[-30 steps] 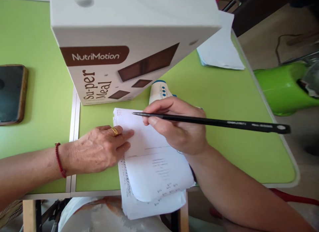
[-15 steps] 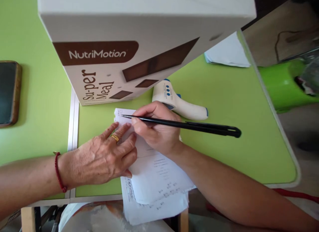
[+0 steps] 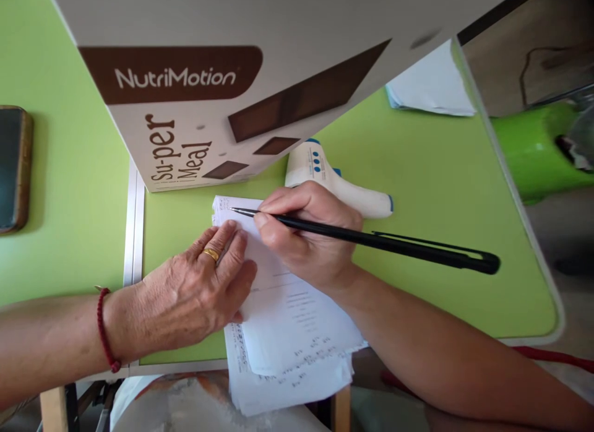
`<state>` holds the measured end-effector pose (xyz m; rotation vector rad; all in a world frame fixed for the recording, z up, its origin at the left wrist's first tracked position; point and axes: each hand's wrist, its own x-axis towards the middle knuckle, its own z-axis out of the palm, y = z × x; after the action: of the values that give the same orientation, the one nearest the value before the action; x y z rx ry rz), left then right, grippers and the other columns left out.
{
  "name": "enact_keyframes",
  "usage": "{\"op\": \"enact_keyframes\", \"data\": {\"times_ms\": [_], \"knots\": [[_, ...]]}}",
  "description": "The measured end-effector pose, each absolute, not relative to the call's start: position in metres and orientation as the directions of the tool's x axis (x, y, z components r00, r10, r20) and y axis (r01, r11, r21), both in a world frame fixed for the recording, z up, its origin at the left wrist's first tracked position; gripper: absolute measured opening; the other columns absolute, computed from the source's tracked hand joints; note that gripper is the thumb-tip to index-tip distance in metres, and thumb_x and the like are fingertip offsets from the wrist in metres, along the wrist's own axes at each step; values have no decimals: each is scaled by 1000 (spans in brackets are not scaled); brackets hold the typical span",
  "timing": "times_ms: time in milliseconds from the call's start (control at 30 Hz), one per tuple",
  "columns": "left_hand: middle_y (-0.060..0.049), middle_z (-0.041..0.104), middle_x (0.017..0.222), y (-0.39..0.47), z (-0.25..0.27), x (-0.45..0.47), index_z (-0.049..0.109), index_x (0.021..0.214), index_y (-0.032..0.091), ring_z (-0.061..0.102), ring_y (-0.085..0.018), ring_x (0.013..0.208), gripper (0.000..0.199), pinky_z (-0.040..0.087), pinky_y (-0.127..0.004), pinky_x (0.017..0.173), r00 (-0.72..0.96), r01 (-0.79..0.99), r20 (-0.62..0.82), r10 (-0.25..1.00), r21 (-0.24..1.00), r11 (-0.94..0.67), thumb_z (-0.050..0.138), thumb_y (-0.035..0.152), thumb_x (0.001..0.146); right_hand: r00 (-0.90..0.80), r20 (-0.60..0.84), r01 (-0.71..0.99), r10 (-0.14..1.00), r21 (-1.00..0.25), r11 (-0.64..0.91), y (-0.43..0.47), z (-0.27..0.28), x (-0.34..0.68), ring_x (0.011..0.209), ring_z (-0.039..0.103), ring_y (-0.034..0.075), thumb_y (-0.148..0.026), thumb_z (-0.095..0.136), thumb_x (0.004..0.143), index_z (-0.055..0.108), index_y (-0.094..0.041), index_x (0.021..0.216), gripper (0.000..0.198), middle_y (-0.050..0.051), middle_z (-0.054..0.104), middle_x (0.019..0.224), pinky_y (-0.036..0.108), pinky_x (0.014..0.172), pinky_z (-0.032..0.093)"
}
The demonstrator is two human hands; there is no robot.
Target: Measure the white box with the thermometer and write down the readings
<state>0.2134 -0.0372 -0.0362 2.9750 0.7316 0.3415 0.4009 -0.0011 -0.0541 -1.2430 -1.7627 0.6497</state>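
My right hand (image 3: 310, 234) is closed around a black pen (image 3: 394, 241). The pen's tip rests at, or just over, small handwriting near the top left corner of a stack of white paper sheets (image 3: 297, 333). My left hand (image 3: 195, 289), with a gold ring and a red cord bracelet, lies on the left edge of the sheets with its fingers stretched out. The lower sheets hang over the table's front edge and carry printed lines and handwriting. Just beyond my right hand lies a white and blue infrared thermometer (image 3: 355, 194), partly hidden by that hand.
A tall NutriMotion box (image 3: 185, 129) stands close behind the papers. To the left lies a phone (image 3: 13, 169). More folded paper (image 3: 431, 85) sits at the far right of the green table (image 3: 440, 190). Beyond the table's edge is a green bin (image 3: 529, 153).
My right hand has moved slightly right with the pen, and the pen tip has shifted a little right along the writing. The left hand's fingers have drawn slightly together. The view has shifted a little.
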Motion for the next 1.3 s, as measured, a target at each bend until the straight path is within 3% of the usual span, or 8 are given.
{"op": "enact_keyframes", "data": {"times_ms": [200,400,700,1300], "knots": [[-31,56,130,-40,-34,214,58,117,0,53,-44,124,46,51,-53,101,856,473,190,481,87,-877,65,35,89,-241,368,471,898,-765,440,1,-62,401,59,61,15,-30,63,83,55,-28,69,17,-3,64,64,30,55,51],[-31,53,133,-44,-33,214,56,120,-1,50,-43,127,42,49,-52,103,855,491,142,498,88,-867,60,31,93,-245,502,432,830,-709,557,5,-63,397,49,56,11,-24,62,83,53,-25,67,19,-6,58,55,25,47,48],[-31,55,131,-42,-32,214,57,119,-1,52,-42,125,36,50,-51,102,856,487,157,492,75,-870,56,26,95,-266,494,445,828,-699,560,6,-64,397,48,56,10,-22,63,83,54,-25,67,19,-7,58,55,24,47,48],[-27,58,130,-43,-29,215,62,118,4,55,-42,123,56,52,-49,99,837,525,145,527,59,-849,74,44,81,-289,479,459,829,-690,559,6,-62,398,49,57,10,-23,61,85,53,-24,67,20,-6,61,57,24,47,49]]}}
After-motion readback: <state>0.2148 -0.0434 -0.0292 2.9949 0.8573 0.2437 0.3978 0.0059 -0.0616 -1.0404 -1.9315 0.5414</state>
